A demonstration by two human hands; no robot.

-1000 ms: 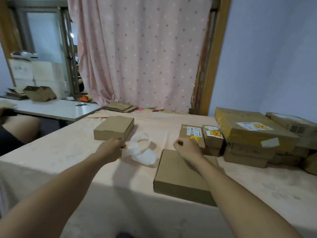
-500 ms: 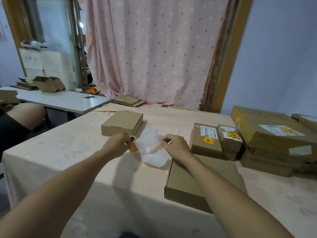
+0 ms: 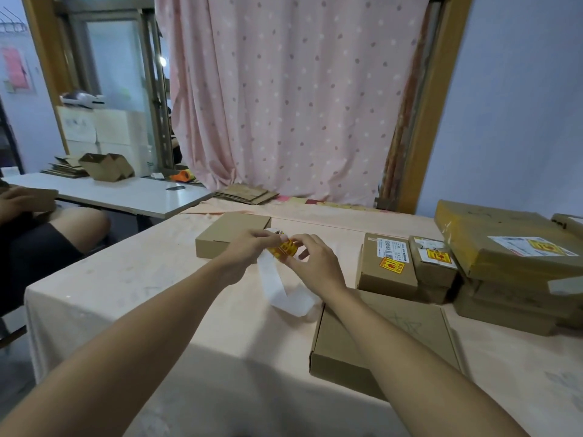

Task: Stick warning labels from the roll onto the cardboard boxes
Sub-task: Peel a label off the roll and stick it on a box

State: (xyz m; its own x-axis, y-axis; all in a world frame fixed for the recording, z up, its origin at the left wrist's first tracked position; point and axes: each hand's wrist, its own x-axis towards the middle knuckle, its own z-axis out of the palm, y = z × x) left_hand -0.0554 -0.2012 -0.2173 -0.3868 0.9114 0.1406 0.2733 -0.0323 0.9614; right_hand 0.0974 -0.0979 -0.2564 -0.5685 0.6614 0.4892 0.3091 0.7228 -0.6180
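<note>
currently, both grips are raised above the table (image 3: 126, 294) and meet at the label roll (image 3: 285, 248).

left grip (image 3: 249, 247): fingers curled, pinching the roll from its 9 o'clock side.

right grip (image 3: 312, 263): thumb and fingers clamped on the roll from its 3 o'clock side, at a yellow label with red print. i cannot tell whether that label is lifted from its backing.

a white backing strip (image 3: 277, 283) hangs from the roll toward 6 o'clock. its lower end lies curled on the table, just beside the far left corner of a flat cardboard box (image 3: 388, 339). that box lies at 5 o'clock from the roll, partly under my right forearm; its top is plain brown with faint pen marks.

a small closed box (image 3: 232, 230) sits at 10 o'clock from the roll, just behind my left grip.

at 3 o'clock two labelled boxes stand side by side, the nearer box (image 3: 386, 279) and the smaller box (image 3: 430, 269), each with a yellow warning label on top. beyond them is a stack of parcels; the top parcel (image 3: 492, 234), wrapped in yellowish tape, carries a white shipping label and a yellow one.

surroundings: a pink dotted curtain (image 3: 284, 105) at 12 o'clock, a second table (image 3: 126, 193) with cardboard at 10 o'clock, and a seated person (image 3: 47, 241) at 9 o'clock.
</note>
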